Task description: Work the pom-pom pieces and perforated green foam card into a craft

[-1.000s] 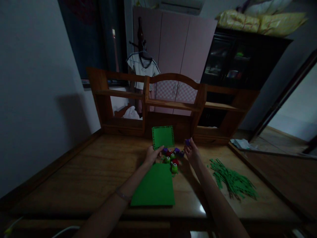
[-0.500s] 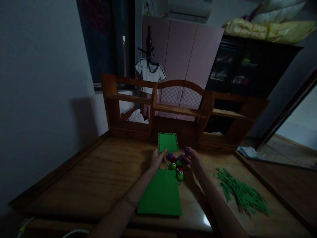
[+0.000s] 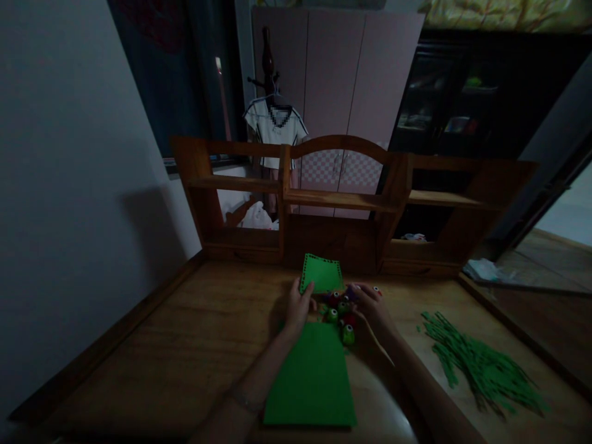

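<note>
My left hand (image 3: pixel 298 308) pinches the lower left corner of a small green paper sheet (image 3: pixel 322 274) with dark punched-looking marks along its edges. The sheet is raised and tilted towards me. To its right, my right hand (image 3: pixel 374 307) has its fingertips closed on a small purple piece (image 3: pixel 353 292), partly hidden by the fingers. Between the hands lies a cluster of small rounded pieces with white eyes, among them a green piece (image 3: pixel 348 335) and a red piece (image 3: pixel 349 319). A larger green sheet (image 3: pixel 309 376) lies flat in front of them.
A heap of green paper strips (image 3: pixel 481 361) lies at the right of the wooden table (image 3: pixel 185 345). A wooden shelf unit (image 3: pixel 342 198) stands along the back edge. The wall (image 3: pixel 69 216) rises at the left.
The view has shifted lower and closer. My right hand has lowered the purple piece from its raised position towards the cluster. My left hand still holds the small sheet, now tilted differently.
</note>
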Demonstrator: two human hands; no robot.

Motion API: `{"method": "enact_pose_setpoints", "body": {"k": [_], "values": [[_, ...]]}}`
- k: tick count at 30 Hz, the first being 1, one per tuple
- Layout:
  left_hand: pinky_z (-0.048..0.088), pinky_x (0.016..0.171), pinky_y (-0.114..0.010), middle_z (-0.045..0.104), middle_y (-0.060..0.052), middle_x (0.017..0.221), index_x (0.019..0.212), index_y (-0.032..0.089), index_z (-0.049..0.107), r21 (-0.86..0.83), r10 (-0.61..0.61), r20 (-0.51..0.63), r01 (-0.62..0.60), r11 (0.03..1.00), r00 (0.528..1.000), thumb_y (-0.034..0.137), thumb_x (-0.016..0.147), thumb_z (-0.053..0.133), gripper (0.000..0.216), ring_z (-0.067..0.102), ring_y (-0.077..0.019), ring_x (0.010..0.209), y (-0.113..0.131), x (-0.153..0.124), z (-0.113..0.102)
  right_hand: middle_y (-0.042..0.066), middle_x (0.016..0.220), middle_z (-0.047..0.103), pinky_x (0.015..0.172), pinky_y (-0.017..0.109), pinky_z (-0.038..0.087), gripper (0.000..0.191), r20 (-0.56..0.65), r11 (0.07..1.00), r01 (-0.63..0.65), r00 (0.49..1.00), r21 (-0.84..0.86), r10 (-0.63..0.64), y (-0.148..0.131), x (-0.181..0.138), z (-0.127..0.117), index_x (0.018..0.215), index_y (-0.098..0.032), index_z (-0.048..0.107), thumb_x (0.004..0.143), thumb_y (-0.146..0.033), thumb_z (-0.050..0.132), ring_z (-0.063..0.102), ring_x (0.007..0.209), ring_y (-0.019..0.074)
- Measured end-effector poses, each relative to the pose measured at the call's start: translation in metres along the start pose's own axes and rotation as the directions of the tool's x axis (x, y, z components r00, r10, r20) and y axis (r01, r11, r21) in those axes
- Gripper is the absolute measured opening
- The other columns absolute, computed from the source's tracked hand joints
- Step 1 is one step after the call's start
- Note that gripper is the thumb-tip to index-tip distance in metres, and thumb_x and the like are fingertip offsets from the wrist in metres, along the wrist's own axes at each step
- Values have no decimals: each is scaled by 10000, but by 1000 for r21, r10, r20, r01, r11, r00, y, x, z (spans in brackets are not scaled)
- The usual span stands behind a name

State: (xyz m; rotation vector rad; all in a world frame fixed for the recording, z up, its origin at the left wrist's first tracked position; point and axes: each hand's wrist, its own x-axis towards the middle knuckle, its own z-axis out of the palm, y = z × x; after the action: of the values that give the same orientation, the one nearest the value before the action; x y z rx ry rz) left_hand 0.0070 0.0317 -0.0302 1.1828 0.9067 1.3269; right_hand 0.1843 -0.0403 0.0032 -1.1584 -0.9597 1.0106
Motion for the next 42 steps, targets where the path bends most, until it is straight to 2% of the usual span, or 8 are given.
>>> {"method": "enact_pose_setpoints", "body": {"k": [3,8,15,22,26,30,34,42], "values": [[323,330,-176,609,-12,821,1030,172,477,29,-27,-11,28,999,1000,509,764,595,445,464,-48,358,-3,1,2,50,867,665,603,276,476,355,68,999,5,998,-50,-1,-5,-8,8,938,-218,656,762,-525,628,588,669,170],[330,343,-178,593,12,756,1108,177,456,26,-108,-52,110,994,993,513,752,587,506,470,-60,365,-4,0,7,71,867,672,688,289,467,360,-8,977,133,991,-168,-136,-13,-7,10,907,-179,666,764,-508,634,610,804,219],[337,370,-183,580,31,636,1122,172,474,32,-213,-103,218,976,972,509,716,618,547,472,-83,380,-3,2,10,75,838,661,655,293,486,333,-102,964,112,985,-239,-140,-13,-5,4,886,-195,648,817,-511,570,614,811,238],[347,377,-181,607,14,708,1164,207,438,63,-131,-142,141,988,981,459,755,603,509,479,-79,395,-8,7,6,92,835,688,616,308,497,398,-100,928,127,980,-349,-171,-16,-7,7,915,-206,669,801,-569,552,641,764,254],[335,373,-171,588,31,681,1176,221,422,33,-135,-115,140,990,984,451,760,599,507,466,-70,385,-5,6,6,78,888,686,649,298,495,334,-74,909,128,983,-396,-171,-19,-7,6,923,-223,659,833,-520,538,638,780,237],[335,362,-177,614,5,756,1126,213,431,52,-167,-133,175,983,977,459,761,586,466,483,-73,386,-8,8,6,67,905,681,662,286,482,294,-83,876,157,973,-457,-217,-21,-6,5,930,-229,651,835,-490,553,631,796,228],[336,372,-175,600,15,705,1101,213,437,123,-106,-122,121,985,987,509,776,576,462,485,-82,400,-10,7,7,70,879,671,653,292,462,299,-55,810,219,954,-544,-294,-20,-5,3,959,-228,631,832,-488,555,617,773,227],[306,396,-190,552,17,596,978,216,510,304,83,36,-90,948,996,499,835,513,317,464,-98,392,31,-1,18,75,917,640,688,313,448,304,8,679,358,887,-641,-461,-26,-1,-5,1038,-223,556,820,-433,587,604,775,222]]}}
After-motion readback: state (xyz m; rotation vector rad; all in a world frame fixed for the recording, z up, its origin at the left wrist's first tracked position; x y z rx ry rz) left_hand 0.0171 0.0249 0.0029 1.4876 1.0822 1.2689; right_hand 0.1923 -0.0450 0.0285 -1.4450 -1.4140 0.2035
